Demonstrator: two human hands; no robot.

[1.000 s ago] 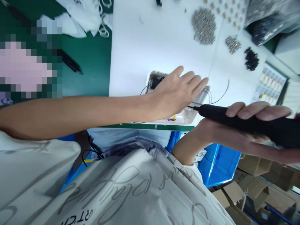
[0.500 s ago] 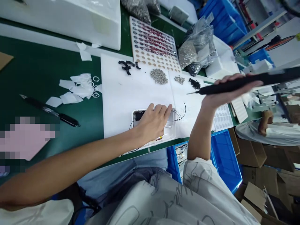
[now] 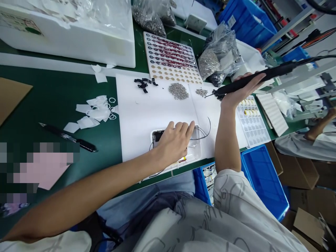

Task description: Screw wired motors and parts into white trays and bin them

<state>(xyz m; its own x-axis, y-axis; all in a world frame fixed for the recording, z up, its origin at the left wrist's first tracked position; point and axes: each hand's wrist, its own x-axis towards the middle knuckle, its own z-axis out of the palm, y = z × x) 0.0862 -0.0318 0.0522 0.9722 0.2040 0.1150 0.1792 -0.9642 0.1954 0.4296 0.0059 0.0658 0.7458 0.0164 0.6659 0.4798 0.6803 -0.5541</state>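
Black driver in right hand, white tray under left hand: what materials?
The black corded driver looks like matte moulded plastic, smooth with low sheen; its thin bit looks like steel, though it's too small to be sure. The white shallow tray looks like moulded plastic, with a smooth, faintly glossy rim.

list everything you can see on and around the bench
green bench mat: 1, dark green, under the bench items
foam sheet: 1, white, mid-bench
plastic tray: 1, white, near edge of sheet
wires: several, black, trailing from tray
fastener piles: 2, silver, far side of sheet
fastener pile: 1, black, right of those
clips: few, black, far left of sheet
parts board: 1, beige with red and black parts, behind sheet
compartment tray: 1, white, right of sheet
marker pen: 1, black, on mat
paper strips and rings: many, white, on mat
foam box: 1, white, far left
plastic bags: several, clear, far right
crates: 2, blue, below bench
electric screwdriver: 1, black, in right hand
left hand: 1, resting on tray
right hand: 1, gripping screwdriver
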